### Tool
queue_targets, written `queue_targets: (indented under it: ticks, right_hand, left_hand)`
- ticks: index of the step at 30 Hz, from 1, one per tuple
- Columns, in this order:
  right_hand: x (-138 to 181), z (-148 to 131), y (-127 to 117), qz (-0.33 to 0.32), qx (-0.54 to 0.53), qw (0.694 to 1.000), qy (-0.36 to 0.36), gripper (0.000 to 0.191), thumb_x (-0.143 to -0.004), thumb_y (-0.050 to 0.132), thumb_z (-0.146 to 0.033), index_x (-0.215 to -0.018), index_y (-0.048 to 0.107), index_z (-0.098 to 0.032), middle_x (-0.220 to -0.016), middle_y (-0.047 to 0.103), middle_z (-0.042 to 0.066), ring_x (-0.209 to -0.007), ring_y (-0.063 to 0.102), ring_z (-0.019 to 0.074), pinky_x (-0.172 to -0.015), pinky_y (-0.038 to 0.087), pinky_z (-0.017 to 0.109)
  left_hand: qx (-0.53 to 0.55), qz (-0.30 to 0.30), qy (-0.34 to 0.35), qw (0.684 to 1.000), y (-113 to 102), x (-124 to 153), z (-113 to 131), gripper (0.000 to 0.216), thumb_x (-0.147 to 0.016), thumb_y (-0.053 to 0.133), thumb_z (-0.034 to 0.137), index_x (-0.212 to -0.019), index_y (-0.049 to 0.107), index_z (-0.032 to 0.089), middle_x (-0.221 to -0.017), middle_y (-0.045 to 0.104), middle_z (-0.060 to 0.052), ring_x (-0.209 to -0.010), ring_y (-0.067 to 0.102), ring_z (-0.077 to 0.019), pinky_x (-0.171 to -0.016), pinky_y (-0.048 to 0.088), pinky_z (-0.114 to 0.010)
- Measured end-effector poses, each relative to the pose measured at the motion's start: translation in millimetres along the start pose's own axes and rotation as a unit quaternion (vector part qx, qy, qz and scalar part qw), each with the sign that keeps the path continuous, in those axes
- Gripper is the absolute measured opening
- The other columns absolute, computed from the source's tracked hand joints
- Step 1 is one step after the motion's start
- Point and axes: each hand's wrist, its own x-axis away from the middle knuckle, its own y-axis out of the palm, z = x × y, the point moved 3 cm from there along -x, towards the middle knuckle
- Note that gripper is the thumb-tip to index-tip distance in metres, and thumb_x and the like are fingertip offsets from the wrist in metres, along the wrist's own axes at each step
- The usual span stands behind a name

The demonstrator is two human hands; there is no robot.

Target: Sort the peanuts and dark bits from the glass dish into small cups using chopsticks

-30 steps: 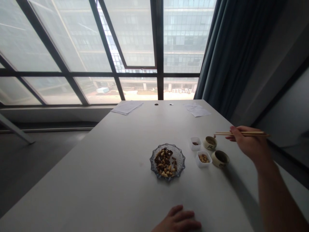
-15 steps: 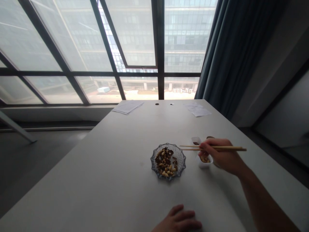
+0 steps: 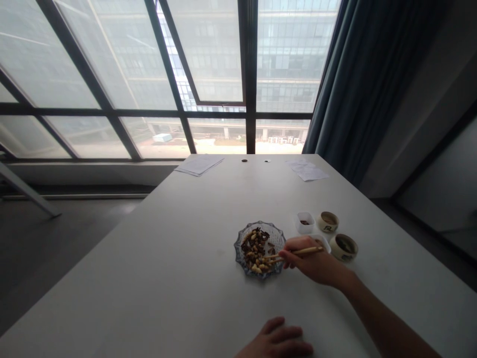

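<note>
Head view, right hand: your right hand [image 3: 316, 266] is closed around the chopsticks [image 3: 298, 252], low over the table [image 3: 179, 278], just right of the glass dish [image 3: 278, 232].

Head view, chopstick tips: they cross the dish's right rim and sit among the nuts [image 3: 255, 248]. Whether a piece is pinched between them is too small to tell.

Head view, left hand: your left hand [image 3: 278, 340] lies palm-down at the bottom edge of the picture, fingers loose, holding nothing, well apart from the dish.

Head view, doing it well: in my judgement, single out one piece at the heap's edge, close the tips gently so a smooth nut cannot squirt out, and lift straight up clear of the scalloped rim. The dish looks light, so avoid pushing sideways.

Head view, look of the dish: clear cut glass with a wavy rim, in the middle of the table, holding a loose mix of pale nuts and darker pieces.

Head view, nearby: a white tub [image 3: 305, 222] and two ceramic cups [image 3: 328, 222] stand to the right. A second tub is mostly hidden behind your hand.
</note>
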Motion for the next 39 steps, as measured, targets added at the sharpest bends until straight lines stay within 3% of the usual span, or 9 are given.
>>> queue_targets:
  ticks: [9,13,21,27,32,36,39]
  right_hand:
    - [2,-4,2,0.013,0.001,1.0,0.013,0.045,-0.105,0.053,-0.044,-0.069,0.065,-0.021,-0.071,0.077,0.003,-0.067,0.073,0.0174,-0.063,0.05,0.024]
    - [6,-5,-8,0.031,-0.004,0.999,0.027,0.047,-0.105,0.051,-0.05,-0.072,0.068,-0.021,-0.072,0.078,0.004,-0.068,0.075,0.0186,-0.062,0.052,0.025]
    - [36,15,-75,0.248,-0.078,0.955,0.145,0.046,-0.095,0.064,-0.064,-0.085,0.076,-0.021,-0.077,0.082,0.009,-0.07,0.081,0.0264,-0.059,0.064,0.03]
    - [64,36,-114,0.333,-0.031,0.929,0.16,0.037,-0.092,0.07,-0.059,-0.089,0.08,-0.024,-0.081,0.083,0.008,-0.066,0.081,0.0287,-0.051,0.065,0.031]
    - [67,33,-114,0.297,-0.015,0.939,0.174,0.035,-0.091,0.071,-0.057,-0.082,0.08,-0.024,-0.076,0.082,0.007,-0.067,0.081,0.0288,-0.051,0.066,0.03]
    - [64,29,-110,0.252,-0.009,0.955,0.158,0.034,-0.091,0.071,-0.054,-0.074,0.076,-0.024,-0.074,0.081,0.006,-0.069,0.081,0.0285,-0.049,0.064,0.027]
    - [65,29,-111,0.26,-0.005,0.954,0.149,0.033,-0.091,0.071,-0.053,-0.075,0.077,-0.024,-0.074,0.081,0.006,-0.067,0.081,0.0285,-0.048,0.063,0.028]
  left_hand:
    - [-0.003,-0.002,0.002,1.0,1,0,-1,0.035,-0.115,0.053,0.034,-0.148,0.056,0.021,-0.136,0.071,0.002,-0.138,0.057,-0.0136,-0.128,0.018,-0.027]
    - [-0.012,-0.003,0.002,1.0,0,-1,-1,0.034,-0.117,0.05,0.035,-0.148,0.056,0.022,-0.136,0.071,0.003,-0.139,0.056,-0.0126,-0.128,0.017,-0.026]
    - [-0.055,-0.004,0.018,0.998,-7,-4,4,0.035,-0.114,0.057,0.036,-0.147,0.059,0.025,-0.135,0.072,0.002,-0.136,0.059,-0.0143,-0.126,0.023,-0.027]
    - [-0.069,0.0,0.022,0.997,-10,-3,6,0.032,-0.112,0.062,0.036,-0.142,0.062,0.027,-0.137,0.07,0.003,-0.136,0.059,-0.0147,-0.126,0.024,-0.028]
    - [-0.051,0.002,0.014,0.999,-7,-2,5,0.033,-0.114,0.057,0.036,-0.144,0.06,0.023,-0.133,0.073,0.002,-0.136,0.059,-0.0139,-0.127,0.02,-0.027]
    - [-0.061,0.003,0.007,0.998,-6,-1,4,0.036,-0.112,0.062,0.036,-0.146,0.059,0.025,-0.131,0.074,0.002,-0.132,0.062,-0.0153,-0.124,0.027,-0.027]
    - [-0.073,0.007,0.015,0.997,-7,-3,5,0.034,-0.112,0.062,0.036,-0.144,0.061,0.027,-0.131,0.074,0.002,-0.131,0.063,-0.0156,-0.123,0.028,-0.027]
